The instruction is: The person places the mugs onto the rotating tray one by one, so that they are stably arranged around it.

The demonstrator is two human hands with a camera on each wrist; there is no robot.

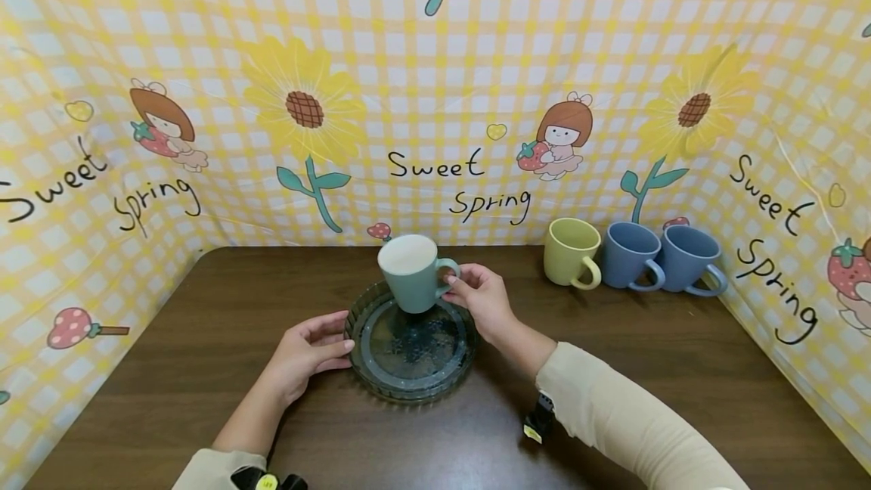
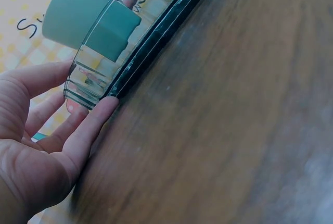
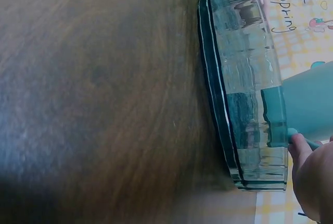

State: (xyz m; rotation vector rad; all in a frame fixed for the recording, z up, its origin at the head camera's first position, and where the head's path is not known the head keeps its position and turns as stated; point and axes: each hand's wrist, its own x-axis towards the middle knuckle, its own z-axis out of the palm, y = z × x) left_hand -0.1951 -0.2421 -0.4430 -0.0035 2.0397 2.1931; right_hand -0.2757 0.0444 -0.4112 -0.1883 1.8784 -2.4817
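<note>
A teal mug [image 1: 412, 282] with a pale inside is over the back part of a round, ribbed clear glass dish [image 1: 420, 392]. My right hand [image 1: 485, 299] pinches the mug's handle between thumb and fingers. Through the dish wall [image 3: 250, 52] in the right wrist view, the mug's base shows below the rim, with a gap above the dish floor. At the dish's left side, my left hand [image 1: 306, 358] holds the wall. Its thumb is low by the base and its other fingers [image 2: 49, 78] lie along the outside.
A yellow-green mug [image 1: 568, 252] and two blue mugs, one nearer the middle [image 1: 627, 255] and one further right [image 1: 687, 259], stand in a row at the table's back right. The brown table [image 1: 224, 308] meets a yellow checked cloth [image 1: 435, 82] behind and at both sides.
</note>
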